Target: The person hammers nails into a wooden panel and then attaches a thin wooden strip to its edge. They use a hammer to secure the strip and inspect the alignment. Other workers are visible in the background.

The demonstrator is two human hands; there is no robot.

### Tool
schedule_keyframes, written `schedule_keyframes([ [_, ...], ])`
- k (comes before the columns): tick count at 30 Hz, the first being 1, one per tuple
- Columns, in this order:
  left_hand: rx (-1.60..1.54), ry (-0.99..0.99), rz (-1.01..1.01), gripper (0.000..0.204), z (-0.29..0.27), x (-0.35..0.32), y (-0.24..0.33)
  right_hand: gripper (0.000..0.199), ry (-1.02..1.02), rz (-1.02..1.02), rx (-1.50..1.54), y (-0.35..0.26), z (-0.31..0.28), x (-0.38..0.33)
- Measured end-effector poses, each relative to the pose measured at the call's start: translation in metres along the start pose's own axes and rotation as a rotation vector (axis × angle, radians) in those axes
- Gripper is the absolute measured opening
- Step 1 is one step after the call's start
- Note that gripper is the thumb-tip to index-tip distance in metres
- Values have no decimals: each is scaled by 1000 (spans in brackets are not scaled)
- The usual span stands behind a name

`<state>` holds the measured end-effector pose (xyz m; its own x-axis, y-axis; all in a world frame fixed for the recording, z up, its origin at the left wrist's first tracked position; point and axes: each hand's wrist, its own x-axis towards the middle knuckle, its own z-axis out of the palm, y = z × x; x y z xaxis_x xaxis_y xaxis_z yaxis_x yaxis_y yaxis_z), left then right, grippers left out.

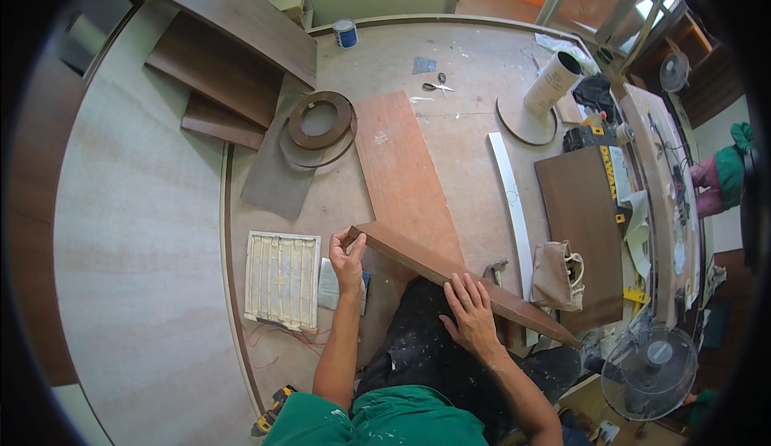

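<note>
The left hand (347,258) pinches the near corner of a long brown laminate strip (458,279) standing on edge across the lap; the right hand (471,315) lies spread flat on its middle. Held so lightly, the strip could tip or slide toward the hammer (495,269) and cloth pouch (556,276). Open floor (136,229) lies left.

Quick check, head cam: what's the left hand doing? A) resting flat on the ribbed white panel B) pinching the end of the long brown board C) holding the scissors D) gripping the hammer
B: the left hand pinches the near end of the long brown board, while the right hand lies flat on it further along; the hammer lies untouched.
</note>
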<state>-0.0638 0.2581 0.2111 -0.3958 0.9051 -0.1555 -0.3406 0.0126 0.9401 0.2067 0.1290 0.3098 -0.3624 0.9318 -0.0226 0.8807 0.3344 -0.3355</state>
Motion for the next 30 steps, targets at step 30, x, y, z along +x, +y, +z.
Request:
schedule_keyframes([
  [30,1087,-883,840,58,92,-17,79,64,276,20,168,36,8,16],
])
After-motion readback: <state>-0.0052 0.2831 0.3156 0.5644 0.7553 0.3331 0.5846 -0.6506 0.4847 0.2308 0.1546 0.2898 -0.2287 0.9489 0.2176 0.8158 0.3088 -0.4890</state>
